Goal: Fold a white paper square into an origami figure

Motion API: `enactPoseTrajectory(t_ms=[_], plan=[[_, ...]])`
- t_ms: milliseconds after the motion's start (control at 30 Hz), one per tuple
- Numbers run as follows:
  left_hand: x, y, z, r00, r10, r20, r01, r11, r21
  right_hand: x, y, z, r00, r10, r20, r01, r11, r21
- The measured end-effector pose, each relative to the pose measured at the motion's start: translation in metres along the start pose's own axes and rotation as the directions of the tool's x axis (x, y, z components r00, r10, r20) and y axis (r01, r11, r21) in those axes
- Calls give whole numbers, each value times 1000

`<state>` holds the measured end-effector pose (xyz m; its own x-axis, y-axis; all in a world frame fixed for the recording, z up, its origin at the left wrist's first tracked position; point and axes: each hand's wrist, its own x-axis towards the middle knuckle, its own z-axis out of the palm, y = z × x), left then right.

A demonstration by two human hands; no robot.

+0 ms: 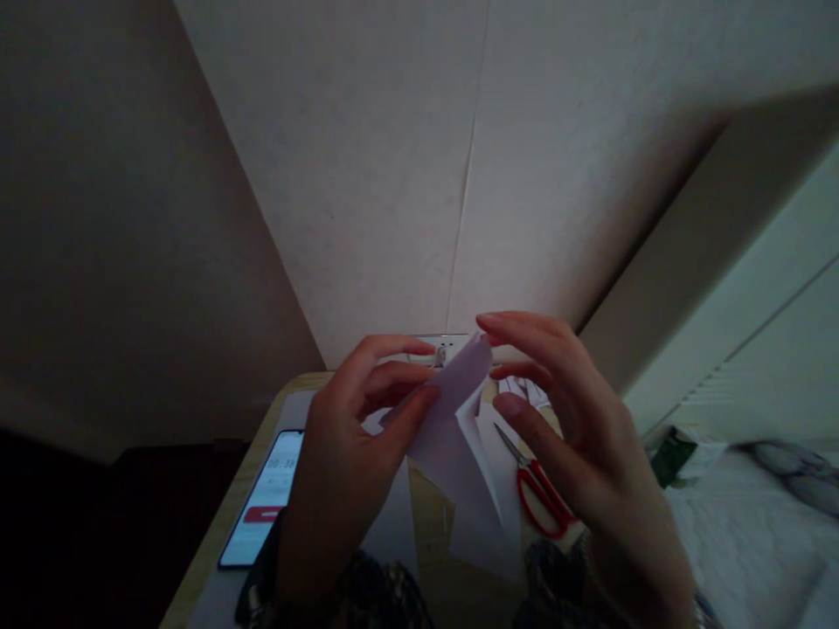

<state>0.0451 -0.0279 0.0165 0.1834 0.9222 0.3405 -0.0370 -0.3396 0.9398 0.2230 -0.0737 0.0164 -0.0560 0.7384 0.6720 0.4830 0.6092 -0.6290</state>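
Left hand [357, 432] raised — grip pinching folded paper [449, 424] | right hand [586, 424] curved — grip parted beside it

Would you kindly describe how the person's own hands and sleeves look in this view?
The left hand and the right hand are both bare, with no gloves and no rings that I can make out. Dark, patterned sleeves show near the wrists, though the exact pattern is blurred. A thin, pale band, perhaps a bracelet, shows at the right wrist.

Single head cam, wearer's POV, fwd & down, fingers [537, 327] at close range, tabletop [427, 511] below, wall [367, 192] ahead.
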Motion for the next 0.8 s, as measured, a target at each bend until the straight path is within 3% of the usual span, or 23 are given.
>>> enactPoseTrajectory(t_ms=[100, 233, 333, 567, 800], plan=[[-1, 0, -3, 997, 54, 56, -60, 993, 103, -1, 4, -6, 1000, -15, 25, 15, 1000, 1], [-2, -1, -8, 995, 95, 22, -97, 984, 150, -3, 6, -14, 1000, -11, 5, 11, 1000, -18], [-3, 0, -10, 994, 99, 51, -106, 981, 164, -3, 5, -17, 997, -44, 67, 49, 997, -62], [-6, 4, -7, 998, 50, -24, -45, 982, 183, -1, 6, -24, 982, -99, 160, 123, 982, -146], [-4, 6, -7, 987, 134, 91, -152, 959, 238, -2, 3, -25, 954, -94, 285, 149, 973, -177]])
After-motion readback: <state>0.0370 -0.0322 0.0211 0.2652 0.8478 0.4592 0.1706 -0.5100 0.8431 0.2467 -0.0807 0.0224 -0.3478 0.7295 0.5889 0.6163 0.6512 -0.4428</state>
